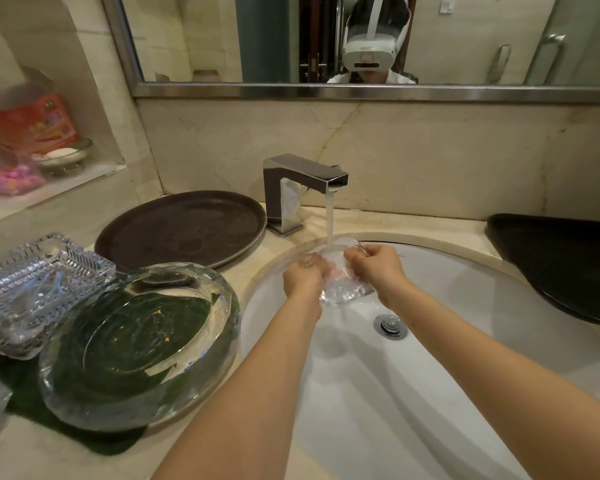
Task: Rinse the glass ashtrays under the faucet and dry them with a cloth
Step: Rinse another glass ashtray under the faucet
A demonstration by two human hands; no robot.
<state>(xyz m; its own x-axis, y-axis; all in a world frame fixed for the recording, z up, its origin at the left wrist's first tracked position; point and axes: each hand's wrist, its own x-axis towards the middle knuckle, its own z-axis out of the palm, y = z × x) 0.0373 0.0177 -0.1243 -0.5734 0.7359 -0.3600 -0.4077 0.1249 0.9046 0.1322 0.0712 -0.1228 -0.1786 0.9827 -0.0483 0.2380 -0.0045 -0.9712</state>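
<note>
A clear glass ashtray (340,271) is held over the white sink basin (447,306), directly under the stream of water (329,220) that falls from the square chrome faucet (302,188). The left hand (303,278) grips its left edge with fingers curled around the rim, and the right hand (374,266) grips its right edge the same way, thumb on top. The glass is tilted, its near side lower, and water runs off it toward the chrome drain plug (390,325) just below.

On the counter to the left of the basin sits a large round glass ashtray (136,348), resting on a dark green cloth (94,441) that shows through it. Touching its far left side is a rectangular cut-glass ashtray (32,289), which appears to be stacked on another like it. Behind these lies a round dark brown tray (184,226), next to the faucet's base. A black tray (568,265) lies on the counter right of the basin. A wall niche at the far left holds a soap dish (63,155) and a red packet (32,123). A mirror (361,39) hangs above the marble backsplash.
</note>
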